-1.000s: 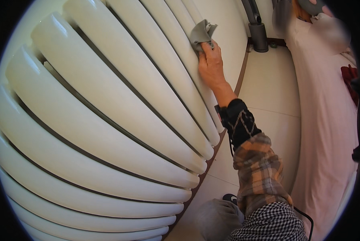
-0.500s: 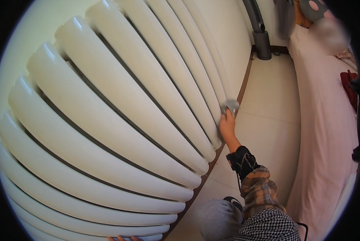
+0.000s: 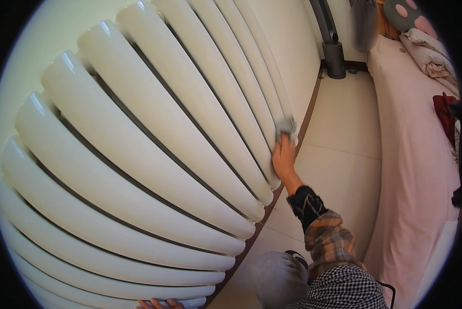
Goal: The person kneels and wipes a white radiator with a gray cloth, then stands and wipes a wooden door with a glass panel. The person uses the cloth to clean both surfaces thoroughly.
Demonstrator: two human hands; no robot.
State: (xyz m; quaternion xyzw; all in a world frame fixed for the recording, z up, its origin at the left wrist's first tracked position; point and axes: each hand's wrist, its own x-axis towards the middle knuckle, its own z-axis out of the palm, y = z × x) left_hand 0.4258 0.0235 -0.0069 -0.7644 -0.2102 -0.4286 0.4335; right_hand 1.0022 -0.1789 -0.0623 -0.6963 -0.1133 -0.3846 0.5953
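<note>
A white radiator [image 3: 138, 139] of thick vertical tubes fills the left and middle of the head view. My right hand [image 3: 284, 157] reaches out to the lower end of its far tubes. Bunched in those fingers is a grey cloth [image 3: 286, 125], pressed against the tube and slightly blurred. At the bottom edge, my left hand [image 3: 160, 304] lays its fingers, a little apart, over a near tube; the rest of it is cut off by the frame.
Right of the radiator runs a tiled floor [image 3: 339, 123] with a brown skirting [image 3: 305, 121]. A bed with a pink sheet [image 3: 411, 170] borders it. A dark grey stand [image 3: 334, 59] occupies the far corner. My grey-clad knee [image 3: 277, 278] shows below.
My right hand and the cloth have shifted slightly left and up along the far tubes. More of my left hand's fingers show at the lower edge.
</note>
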